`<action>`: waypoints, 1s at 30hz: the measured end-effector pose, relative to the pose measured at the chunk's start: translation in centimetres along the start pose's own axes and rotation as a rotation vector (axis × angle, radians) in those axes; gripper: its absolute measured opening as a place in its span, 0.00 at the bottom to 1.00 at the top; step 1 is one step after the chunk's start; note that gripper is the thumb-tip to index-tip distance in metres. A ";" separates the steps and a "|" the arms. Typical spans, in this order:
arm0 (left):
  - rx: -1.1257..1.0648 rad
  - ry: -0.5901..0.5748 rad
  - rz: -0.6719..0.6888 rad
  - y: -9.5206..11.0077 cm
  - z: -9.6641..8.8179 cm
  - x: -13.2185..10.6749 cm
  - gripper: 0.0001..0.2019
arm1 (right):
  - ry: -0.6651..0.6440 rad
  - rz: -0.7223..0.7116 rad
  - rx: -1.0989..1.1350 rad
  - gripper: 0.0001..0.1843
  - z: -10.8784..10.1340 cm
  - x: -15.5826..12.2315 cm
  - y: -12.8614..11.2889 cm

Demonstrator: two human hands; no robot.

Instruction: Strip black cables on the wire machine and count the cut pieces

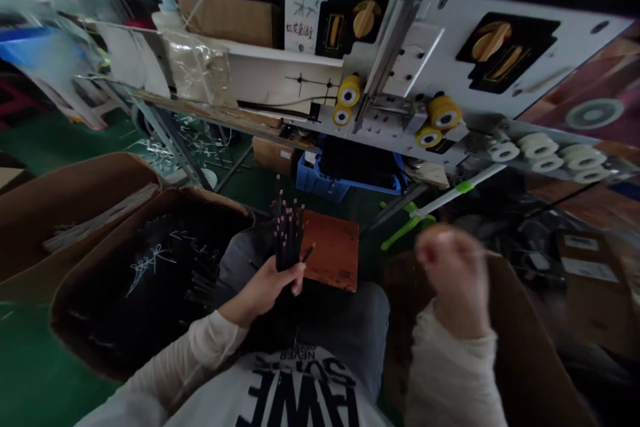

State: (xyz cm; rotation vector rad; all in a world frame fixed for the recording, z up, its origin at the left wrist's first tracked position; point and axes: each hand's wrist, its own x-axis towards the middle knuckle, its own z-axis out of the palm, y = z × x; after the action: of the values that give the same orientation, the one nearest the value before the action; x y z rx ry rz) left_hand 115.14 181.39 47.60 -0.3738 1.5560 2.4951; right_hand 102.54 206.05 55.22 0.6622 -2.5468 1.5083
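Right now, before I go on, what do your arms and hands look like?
The left sleeve and right sleeve are long, loose and off-white, reaching the wrists. The left hand and right hand are bare, no gloves; the right is motion-blurred.

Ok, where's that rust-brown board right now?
In the head view, the rust-brown board sits centre frame, just right of the black wire bundle in the left hand, and below the blue plastic crate.

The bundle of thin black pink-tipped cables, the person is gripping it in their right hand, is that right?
Not quite: the head view shows the bundle of thin black pink-tipped cables gripped in the left hand, not the right hand.
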 end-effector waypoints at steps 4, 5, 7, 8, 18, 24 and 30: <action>0.080 -0.065 -0.027 1.5 0.8 1.0 0.18 | -0.449 -0.005 0.148 0.09 6.6 -1.0 -1.6; 0.079 -0.073 -0.037 1.6 0.9 1.1 0.19 | -0.491 -0.012 0.162 0.09 8.0 -1.1 -2.1; 0.061 -0.104 -0.052 1.7 0.7 1.0 0.19 | -0.466 -0.043 0.148 0.10 9.9 -1.1 -3.0; 0.047 -0.123 -0.056 1.7 0.5 1.0 0.19 | -0.443 -0.064 0.131 0.10 10.3 -1.0 -3.3; 0.115 -0.212 0.077 4.2 -0.2 1.2 0.18 | -0.136 -0.224 0.242 0.08 11.0 2.9 -6.2; 0.187 -0.158 0.381 12.0 2.2 2.2 0.14 | -0.135 -0.182 0.719 0.24 13.2 2.5 -5.7; 0.435 0.016 0.700 19.7 7.5 3.1 0.10 | -0.339 -0.142 0.837 0.29 17.9 0.8 -6.8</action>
State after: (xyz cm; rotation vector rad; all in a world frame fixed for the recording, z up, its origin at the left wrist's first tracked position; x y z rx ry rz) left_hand 105.79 179.62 66.64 0.2676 2.4949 2.4490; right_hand 106.90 187.66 52.00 1.2341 -1.8907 2.5797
